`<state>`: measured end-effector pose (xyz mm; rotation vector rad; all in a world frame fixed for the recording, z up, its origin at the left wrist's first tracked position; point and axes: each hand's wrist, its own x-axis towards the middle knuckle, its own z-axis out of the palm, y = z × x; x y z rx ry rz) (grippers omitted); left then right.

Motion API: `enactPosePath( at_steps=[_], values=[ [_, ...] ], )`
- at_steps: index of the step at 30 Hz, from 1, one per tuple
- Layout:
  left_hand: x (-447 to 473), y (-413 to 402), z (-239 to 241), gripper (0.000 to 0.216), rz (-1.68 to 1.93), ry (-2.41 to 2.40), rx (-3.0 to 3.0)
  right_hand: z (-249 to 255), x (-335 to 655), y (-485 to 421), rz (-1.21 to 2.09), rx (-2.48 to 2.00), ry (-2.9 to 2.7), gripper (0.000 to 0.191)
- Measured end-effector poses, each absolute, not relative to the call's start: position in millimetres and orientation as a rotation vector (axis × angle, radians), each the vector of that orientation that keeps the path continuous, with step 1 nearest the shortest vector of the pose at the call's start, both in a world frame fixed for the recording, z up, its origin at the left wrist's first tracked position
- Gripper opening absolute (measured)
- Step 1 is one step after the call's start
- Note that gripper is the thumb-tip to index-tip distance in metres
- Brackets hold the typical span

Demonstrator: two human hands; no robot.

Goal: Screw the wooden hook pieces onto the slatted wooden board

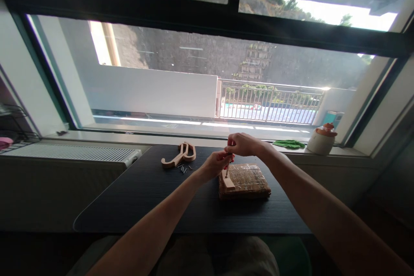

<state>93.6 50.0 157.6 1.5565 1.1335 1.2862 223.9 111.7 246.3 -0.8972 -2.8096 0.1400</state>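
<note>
A white jar (320, 144) with an orange-brown lid (326, 129) stands well to the right of the hands, on the window sill (161, 139); its walls are opaque, so its contents are hidden. Between it and the right hand (244, 143) lies a crumpled green cloth (289, 143). Far to the left of the left hand (217, 164), past the radiator (80, 155), a dark wire rack (19, 116) holds something pink (4, 142), cut off by the edge of the view. Just below the hands, a brown slab (252, 179) under shiny wrapping bears dark marks, too blurred to read

Both hands are pinching a slim screwdriver (227, 170): the right fingers close round its top, the left fingertips grip lower down. The shaft leans slightly, its lower end at a small pale wooden block (228, 183), which lies on the slab's near left part, directly below the left fingertips. To the left of the left hand, on the dark table (119, 202), are loose screws (183, 169) and, just beyond them, curved wooden hook-work (170, 163), whether one piece or two I cannot tell
</note>
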Motion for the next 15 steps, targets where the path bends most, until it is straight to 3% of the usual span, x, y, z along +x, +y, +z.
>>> enactPosePath(
  at_steps=[4,11,15],
  values=[
    [91,49,157,0.030,1.281,1.174,1.601,248,227,115,0.319,-0.765,-2.832,0.024],
    [89,52,144,0.026,1.244,1.178,1.609,243,224,113,0.069,-0.940,-2.733,0.037],
    [88,52,142,0.027,1.227,1.179,1.623,245,226,113,0.170,-0.819,-2.802,0.032]
  ],
)
